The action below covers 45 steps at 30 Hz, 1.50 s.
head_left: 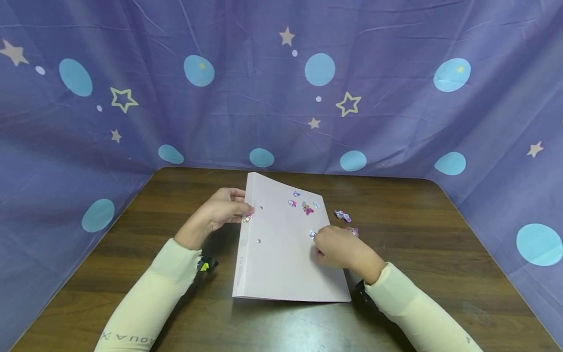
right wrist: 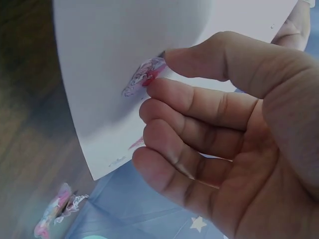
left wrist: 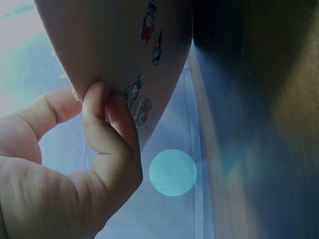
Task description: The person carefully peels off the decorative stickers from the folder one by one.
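A pale, nearly white binder [head_left: 286,264] stands tilted up from the table, small shiny character stickers on its front. My left hand [head_left: 220,211] grips it at the spine edge, thumb on the front near a sticker [head_left: 248,218] and fingers behind. In the left wrist view, several more stickers [left wrist: 133,92] show on the back cover. My right hand [head_left: 345,248] is at the front cover's right side. There its thumb and index fingertip pinch a pink and silver sticker [right wrist: 142,78] close over the cover, the other fingers curled alongside.
Two loose shiny pieces lie on the wooden table [head_left: 418,234] right of the binder: a silvery one [head_left: 342,215] and a pinkish one [head_left: 353,231], partly behind my right hand. A purple curtain [head_left: 387,127] with stars and blue dots hangs around the table's far and side edges.
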Motion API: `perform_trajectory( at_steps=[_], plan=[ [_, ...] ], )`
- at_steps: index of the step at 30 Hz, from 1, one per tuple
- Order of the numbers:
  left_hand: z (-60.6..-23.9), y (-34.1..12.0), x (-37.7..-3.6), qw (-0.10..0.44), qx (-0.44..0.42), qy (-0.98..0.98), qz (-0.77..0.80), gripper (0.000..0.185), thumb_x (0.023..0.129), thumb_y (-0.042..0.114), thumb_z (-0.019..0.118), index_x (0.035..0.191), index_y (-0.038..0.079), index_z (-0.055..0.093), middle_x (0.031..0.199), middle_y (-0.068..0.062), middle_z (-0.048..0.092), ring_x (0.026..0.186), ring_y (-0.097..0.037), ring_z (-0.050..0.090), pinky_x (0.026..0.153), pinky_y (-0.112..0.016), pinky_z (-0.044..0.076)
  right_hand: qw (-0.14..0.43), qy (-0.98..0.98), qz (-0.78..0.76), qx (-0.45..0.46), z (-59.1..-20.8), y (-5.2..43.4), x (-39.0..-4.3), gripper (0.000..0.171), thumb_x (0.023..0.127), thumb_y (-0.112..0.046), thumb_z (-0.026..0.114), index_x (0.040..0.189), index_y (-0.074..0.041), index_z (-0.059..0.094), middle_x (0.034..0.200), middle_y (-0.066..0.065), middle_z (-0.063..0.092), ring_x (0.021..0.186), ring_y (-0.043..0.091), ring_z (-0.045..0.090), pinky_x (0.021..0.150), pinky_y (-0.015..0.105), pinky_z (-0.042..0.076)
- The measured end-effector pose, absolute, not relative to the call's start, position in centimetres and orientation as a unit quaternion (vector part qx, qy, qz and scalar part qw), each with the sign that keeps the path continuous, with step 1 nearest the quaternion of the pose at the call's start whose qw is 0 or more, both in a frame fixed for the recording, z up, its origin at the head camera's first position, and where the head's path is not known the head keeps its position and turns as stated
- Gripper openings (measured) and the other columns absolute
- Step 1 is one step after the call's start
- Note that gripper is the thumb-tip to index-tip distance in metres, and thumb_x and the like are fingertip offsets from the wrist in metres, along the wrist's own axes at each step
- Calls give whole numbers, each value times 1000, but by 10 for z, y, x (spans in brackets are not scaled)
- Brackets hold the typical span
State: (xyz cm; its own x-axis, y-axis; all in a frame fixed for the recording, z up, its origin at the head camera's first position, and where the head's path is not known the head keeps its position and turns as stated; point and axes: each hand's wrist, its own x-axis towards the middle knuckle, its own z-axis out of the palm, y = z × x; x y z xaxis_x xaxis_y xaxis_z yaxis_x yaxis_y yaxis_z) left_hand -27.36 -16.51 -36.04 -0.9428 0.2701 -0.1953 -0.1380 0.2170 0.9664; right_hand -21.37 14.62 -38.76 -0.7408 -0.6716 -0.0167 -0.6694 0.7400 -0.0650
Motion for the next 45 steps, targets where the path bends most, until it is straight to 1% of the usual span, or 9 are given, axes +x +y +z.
perform_trajectory(
  at_steps=[10,13,19,22,27,34,40,42,45],
  plan=[
    [-359,-167,-274,164,37,769,617,63,91,-1,69,143,-14,37,110,-14,65,84,-14,67,76,-32,59,-2,940,-6,-342,-384,145,-212,30,87,-5,69,62,-12,53,65,1,52,60,16,41,53,34,41],
    [-359,-167,-274,163,36,769,617,63,91,-1,69,143,-14,37,111,-14,65,84,-14,67,76,-32,59,0,936,-13,-350,-385,147,-213,34,88,-4,67,60,-13,49,63,-2,47,58,14,38,50,32,39],
    [-359,-167,-273,162,36,769,617,63,91,-1,69,143,-14,36,110,-13,65,84,-13,66,76,-32,59,30,927,-63,-370,-387,153,-219,45,84,0,63,57,-19,33,60,-10,23,55,7,23,47,24,21],
    [-358,-167,-272,162,37,769,617,62,91,-2,68,143,-15,36,109,-13,65,85,-13,66,76,-32,59,37,923,-77,-374,-386,158,-222,44,82,1,61,57,-20,31,61,-11,19,56,6,20,49,24,18],
    [-358,-167,-271,160,34,768,620,62,90,-2,68,142,-15,36,106,-11,65,84,-13,66,75,-32,59,37,917,-88,-386,-384,164,-228,42,80,2,61,58,-20,33,62,-11,21,58,5,22,52,23,19],
    [-359,-168,-271,159,36,766,622,60,90,-3,68,141,-15,38,106,-12,66,84,-13,66,76,-32,59,40,914,-102,-390,-381,171,-231,37,82,1,64,60,-19,41,60,-11,29,57,5,29,52,22,25],
    [-359,-168,-272,156,38,768,620,61,90,-2,68,141,-15,38,107,-12,66,85,-13,66,76,-32,59,36,923,-92,-373,-378,174,-232,40,83,0,65,59,-19,39,61,-11,27,58,6,27,53,23,25],
    [-359,-169,-272,156,38,768,620,61,90,-2,68,141,-15,38,107,-12,66,85,-13,66,76,-32,59,33,927,-88,-364,-377,175,-233,41,84,-1,65,58,-19,39,60,-11,27,57,6,27,57,24,29],
    [-359,-169,-273,156,38,768,620,61,91,-2,68,142,-15,38,108,-13,66,85,-13,66,76,-32,59,35,931,-90,-351,-374,178,-235,41,86,-4,67,58,-19,41,58,-11,28,55,6,27,57,25,31]
  ],
)
